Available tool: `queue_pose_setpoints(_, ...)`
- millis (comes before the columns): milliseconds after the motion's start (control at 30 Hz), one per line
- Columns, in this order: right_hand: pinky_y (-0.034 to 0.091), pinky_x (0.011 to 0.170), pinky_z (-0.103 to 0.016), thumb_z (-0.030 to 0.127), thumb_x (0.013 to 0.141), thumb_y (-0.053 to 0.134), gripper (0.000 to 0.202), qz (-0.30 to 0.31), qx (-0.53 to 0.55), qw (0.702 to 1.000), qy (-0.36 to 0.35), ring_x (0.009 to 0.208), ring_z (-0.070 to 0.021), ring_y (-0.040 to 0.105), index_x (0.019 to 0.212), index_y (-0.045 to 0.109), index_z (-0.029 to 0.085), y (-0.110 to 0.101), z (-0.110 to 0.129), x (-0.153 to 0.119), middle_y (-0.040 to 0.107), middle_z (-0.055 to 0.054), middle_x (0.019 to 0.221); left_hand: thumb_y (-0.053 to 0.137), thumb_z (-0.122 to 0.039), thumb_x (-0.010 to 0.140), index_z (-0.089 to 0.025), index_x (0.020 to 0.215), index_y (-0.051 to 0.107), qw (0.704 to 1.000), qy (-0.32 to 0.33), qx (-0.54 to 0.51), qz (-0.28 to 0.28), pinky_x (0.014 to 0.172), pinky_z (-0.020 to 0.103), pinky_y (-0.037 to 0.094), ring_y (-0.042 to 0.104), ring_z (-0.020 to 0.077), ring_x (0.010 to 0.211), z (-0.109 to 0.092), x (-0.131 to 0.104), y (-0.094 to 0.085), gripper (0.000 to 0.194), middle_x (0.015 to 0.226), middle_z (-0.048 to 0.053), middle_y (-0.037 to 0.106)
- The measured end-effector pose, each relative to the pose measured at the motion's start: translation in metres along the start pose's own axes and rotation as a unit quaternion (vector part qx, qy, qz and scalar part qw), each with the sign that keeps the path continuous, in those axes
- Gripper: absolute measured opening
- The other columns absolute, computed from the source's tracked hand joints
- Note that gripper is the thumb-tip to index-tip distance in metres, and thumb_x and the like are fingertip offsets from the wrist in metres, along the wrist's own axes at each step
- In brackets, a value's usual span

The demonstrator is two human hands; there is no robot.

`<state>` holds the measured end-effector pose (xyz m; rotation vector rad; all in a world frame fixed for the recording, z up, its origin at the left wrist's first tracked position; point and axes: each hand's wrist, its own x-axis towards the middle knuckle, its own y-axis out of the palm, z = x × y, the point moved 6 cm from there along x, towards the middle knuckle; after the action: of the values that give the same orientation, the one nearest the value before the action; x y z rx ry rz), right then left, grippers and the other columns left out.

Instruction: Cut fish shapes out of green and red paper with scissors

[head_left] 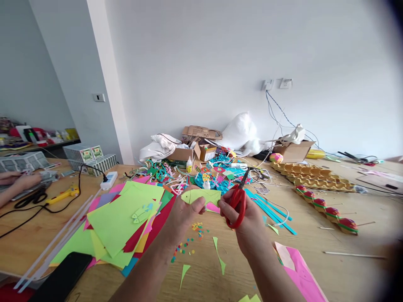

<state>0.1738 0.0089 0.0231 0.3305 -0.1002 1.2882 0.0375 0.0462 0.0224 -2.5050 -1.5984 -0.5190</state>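
Observation:
My left hand (190,209) pinches a yellow-green paper fish (203,195) with a drawn outline, eye and gill line, its thumb lying over the lower edge. Red-handled scissors (238,202) sit in my closed right hand (247,220), blades pointing up and away from me. The right thumb and fingertips meet the tail end of the paper. Below the hands, green paper offcuts (219,256) and small coloured paper dots (185,245) lie on the wooden table. Two small cut-out fish (142,213) rest on the green sheets (121,220) to the left.
A black phone (64,274) and a yellow glue gun (64,194) lie left, near another person's hands (23,180). Glue bottles (189,165), boxes and colourful scraps crowd the back. On the right are egg cartons (315,174), painted carton pieces (332,213) and pink paper (300,272).

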Motion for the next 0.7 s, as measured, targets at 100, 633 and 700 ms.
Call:
queue_pose_setpoints(100, 0.033, 0.044, -0.02, 0.029, 0.07, 0.068, 0.02, 0.04, -0.058, 0.998, 0.002, 0.05, -0.0087, 0.043, 0.076, 0.051, 0.02, -0.001, 0.002, 0.002, 0.052, 0.005, 0.062, 0.052, -0.043, 0.079, -0.019, 0.09, 0.052, 1.0, -0.018, -0.004, -0.02, 0.066, 0.024, 0.038, 0.048, 0.0126, 0.071, -0.001, 0.001, -0.01, 0.026, 0.076, -0.001, 0.053)
queue_pose_setpoints(633, 0.035, 0.043, -0.022, 0.031, 0.068, 0.067, 0.019, 0.099, -0.167, 0.98, -0.041, 0.05, -0.0098, 0.043, 0.073, 0.053, 0.019, 0.006, 0.021, 0.013, 0.05, 0.005, 0.06, 0.057, -0.035, 0.075, -0.016, 0.076, 0.058, 0.993, -0.062, 0.071, 0.073, 0.062, 0.022, 0.036, 0.046, 0.0112, 0.066, 0.005, 0.002, -0.002, 0.02, 0.073, -0.001, 0.052)
queue_pose_setpoints(700, 0.034, 0.043, -0.021, 0.029, 0.068, 0.066, 0.018, 0.104, -0.162, 0.98, -0.042, 0.049, -0.0091, 0.041, 0.073, 0.052, 0.019, 0.01, 0.023, 0.014, 0.049, 0.006, 0.059, 0.056, -0.035, 0.076, -0.016, 0.079, 0.059, 0.992, -0.06, 0.063, 0.089, 0.063, 0.022, 0.036, 0.047, 0.0119, 0.068, 0.003, 0.001, 0.002, 0.019, 0.073, -0.001, 0.052)
